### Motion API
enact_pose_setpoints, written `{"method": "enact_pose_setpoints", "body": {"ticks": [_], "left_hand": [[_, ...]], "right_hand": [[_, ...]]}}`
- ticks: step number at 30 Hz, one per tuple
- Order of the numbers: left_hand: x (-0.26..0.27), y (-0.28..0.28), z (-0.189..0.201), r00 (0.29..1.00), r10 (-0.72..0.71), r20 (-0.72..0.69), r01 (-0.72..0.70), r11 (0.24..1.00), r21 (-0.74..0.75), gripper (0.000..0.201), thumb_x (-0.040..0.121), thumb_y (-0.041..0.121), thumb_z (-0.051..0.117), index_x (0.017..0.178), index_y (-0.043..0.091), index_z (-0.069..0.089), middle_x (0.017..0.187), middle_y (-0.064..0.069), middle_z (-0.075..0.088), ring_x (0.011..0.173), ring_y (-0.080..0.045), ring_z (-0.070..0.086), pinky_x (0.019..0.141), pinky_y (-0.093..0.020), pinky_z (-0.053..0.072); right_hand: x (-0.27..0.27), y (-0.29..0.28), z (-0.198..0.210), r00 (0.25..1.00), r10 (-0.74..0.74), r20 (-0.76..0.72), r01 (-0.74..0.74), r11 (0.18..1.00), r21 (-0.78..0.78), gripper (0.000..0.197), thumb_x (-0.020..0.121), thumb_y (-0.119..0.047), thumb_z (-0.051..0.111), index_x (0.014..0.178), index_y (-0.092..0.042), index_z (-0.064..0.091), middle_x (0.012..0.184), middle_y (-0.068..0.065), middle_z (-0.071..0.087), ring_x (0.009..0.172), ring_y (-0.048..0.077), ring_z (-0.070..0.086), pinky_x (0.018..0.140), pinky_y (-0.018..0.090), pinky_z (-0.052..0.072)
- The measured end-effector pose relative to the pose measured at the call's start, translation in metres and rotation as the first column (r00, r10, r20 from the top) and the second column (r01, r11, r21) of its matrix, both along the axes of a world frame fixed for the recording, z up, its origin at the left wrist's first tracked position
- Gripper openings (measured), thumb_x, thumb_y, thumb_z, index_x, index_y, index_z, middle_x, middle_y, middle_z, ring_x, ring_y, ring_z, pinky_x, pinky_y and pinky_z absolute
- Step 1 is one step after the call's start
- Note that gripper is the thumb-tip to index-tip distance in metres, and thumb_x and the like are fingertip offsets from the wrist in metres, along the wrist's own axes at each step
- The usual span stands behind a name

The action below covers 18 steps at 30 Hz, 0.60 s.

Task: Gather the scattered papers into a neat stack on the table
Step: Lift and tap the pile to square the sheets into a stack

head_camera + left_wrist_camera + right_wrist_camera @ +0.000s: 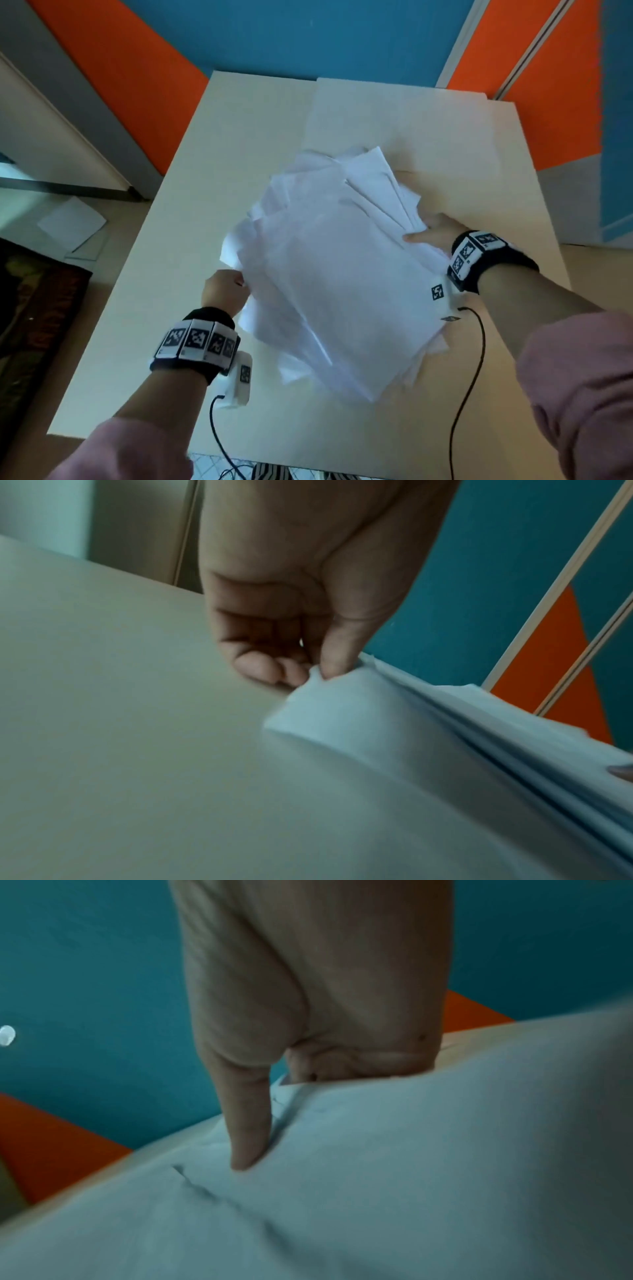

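Where the head camera looks down, a loose pile of white papers (329,274) lies fanned across the middle of the pale table (144,308), reaching toward its right edge, with corners sticking out at several angles. The left hand (224,291) meets the pile's left side, fingers curled onto a sheet corner. The right hand (433,231) holds the pile's right side, thumb on top and fingers tucked under the sheets. Both wrists wear black bands with square printed markers, and pink sleeves (575,394) cover the forearms. A black cable (469,377) trails over the surface near the front edge. One more sheet on the floor (72,222) lies beyond the table's left edge.

In the left wrist view, the left hand (301,610) pinches a corner of the papers (342,710) between thumb and curled fingertips (260,669), lifting it just off the table (120,696); the layered edges of the other sheets run away to the right.

In the right wrist view, the right hand (315,988) grips the papers (377,1177) with its thumb pressed down on the top sheet, denting it, while the fingers disappear beneath the pile.
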<state>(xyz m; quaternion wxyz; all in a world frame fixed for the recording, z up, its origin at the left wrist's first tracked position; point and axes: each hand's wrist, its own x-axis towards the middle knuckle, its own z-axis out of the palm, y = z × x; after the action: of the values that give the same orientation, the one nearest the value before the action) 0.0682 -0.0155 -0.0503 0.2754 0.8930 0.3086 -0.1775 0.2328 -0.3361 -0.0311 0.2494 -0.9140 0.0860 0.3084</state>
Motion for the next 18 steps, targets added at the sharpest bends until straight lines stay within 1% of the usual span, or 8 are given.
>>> {"method": "enact_pose_setpoints", "body": {"ticks": [4,7,9,12,13,15,17,18], "left_hand": [[0.026,0.0,0.0,0.975,0.127,0.182,-0.122,0.992,-0.04,0.025,0.087,-0.001,0.042,0.073,0.002,0.061,0.092,-0.028,0.061,0.081,-0.037,0.051,0.07,-0.034,0.039],[0.025,0.008,0.004,0.91,0.336,0.244,-0.319,0.942,-0.109,0.038,0.097,0.016,0.036,0.12,-0.004,0.059,0.125,-0.031,0.056,0.117,-0.041,0.052,0.095,-0.039,0.041],[0.014,0.012,0.003,0.901,0.399,0.169,-0.381,0.916,-0.125,0.051,0.099,0.031,0.031,0.124,-0.007,0.054,0.126,-0.031,0.055,0.119,-0.041,0.051,0.1,-0.042,0.04],[0.005,0.006,0.003,0.906,0.408,0.114,-0.384,0.904,-0.188,0.06,0.097,0.041,0.037,0.109,-0.015,0.056,0.109,-0.035,0.059,0.111,-0.044,0.055,0.096,-0.046,0.041],[0.007,0.0,0.004,0.895,0.433,0.102,-0.396,0.88,-0.261,0.062,0.094,0.043,0.043,0.104,-0.017,0.056,0.105,-0.035,0.059,0.111,-0.044,0.055,0.096,-0.047,0.042],[0.014,-0.011,0.002,0.89,0.443,0.111,-0.363,0.833,-0.417,0.059,0.089,0.04,0.055,0.116,-0.013,0.054,0.117,-0.033,0.059,0.115,-0.041,0.056,0.101,-0.049,0.043],[0.022,-0.017,0.002,0.907,0.405,0.115,-0.296,0.808,-0.51,0.054,0.087,0.034,0.061,0.125,-0.002,0.049,0.124,-0.028,0.058,0.118,-0.039,0.056,0.103,-0.051,0.042],[0.024,-0.018,0.002,0.905,0.403,0.137,-0.28,0.806,-0.521,0.054,0.087,0.031,0.062,0.129,0.002,0.046,0.127,-0.028,0.056,0.12,-0.039,0.054,0.104,-0.051,0.042]], "right_hand": [[-0.024,-0.009,-0.006,0.988,-0.064,-0.139,0.069,0.997,0.036,0.092,0.083,-0.039,0.068,0.15,-0.004,0.015,0.137,0.014,0.049,0.125,0.031,0.047,0.102,0.036,0.038],[-0.032,-0.026,-0.019,0.932,-0.362,0.016,0.35,0.91,0.222,0.066,0.082,-0.025,0.071,0.138,-0.002,0.044,0.144,0.012,0.046,0.126,0.025,0.048,0.107,0.034,0.035],[-0.038,-0.031,-0.023,0.873,-0.471,0.125,0.438,0.871,0.223,0.052,0.08,-0.032,0.07,0.122,-0.004,0.06,0.13,0.012,0.059,0.107,0.022,0.057,0.092,0.03,0.043],[-0.045,-0.019,-0.024,0.9,-0.428,0.083,0.399,0.886,0.235,0.043,0.079,-0.04,0.069,0.109,-0.009,0.064,0.11,0.011,0.064,0.103,0.026,0.056,0.082,0.031,0.044],[-0.047,-0.01,-0.024,0.915,-0.4,0.054,0.374,0.89,0.26,0.056,0.077,-0.04,0.072,0.121,-0.009,0.058,0.119,0.009,0.06,0.113,0.028,0.055,0.091,0.033,0.045],[-0.051,0.007,-0.027,0.931,-0.364,0.004,0.346,0.888,0.304,0.089,0.066,-0.045,0.078,0.138,-0.006,0.044,0.138,0.007,0.05,0.128,0.028,0.048,0.107,0.037,0.039],[-0.052,0.018,-0.031,0.951,-0.309,0.029,0.296,0.931,0.213,0.075,0.067,-0.047,0.077,0.127,-0.01,0.053,0.13,0.008,0.055,0.126,0.029,0.048,0.106,0.037,0.039],[-0.051,0.018,-0.033,0.959,-0.276,0.058,0.265,0.953,0.145,0.051,0.069,-0.05,0.075,0.106,-0.017,0.061,0.109,0.004,0.059,0.117,0.028,0.049,0.098,0.035,0.04]]}}
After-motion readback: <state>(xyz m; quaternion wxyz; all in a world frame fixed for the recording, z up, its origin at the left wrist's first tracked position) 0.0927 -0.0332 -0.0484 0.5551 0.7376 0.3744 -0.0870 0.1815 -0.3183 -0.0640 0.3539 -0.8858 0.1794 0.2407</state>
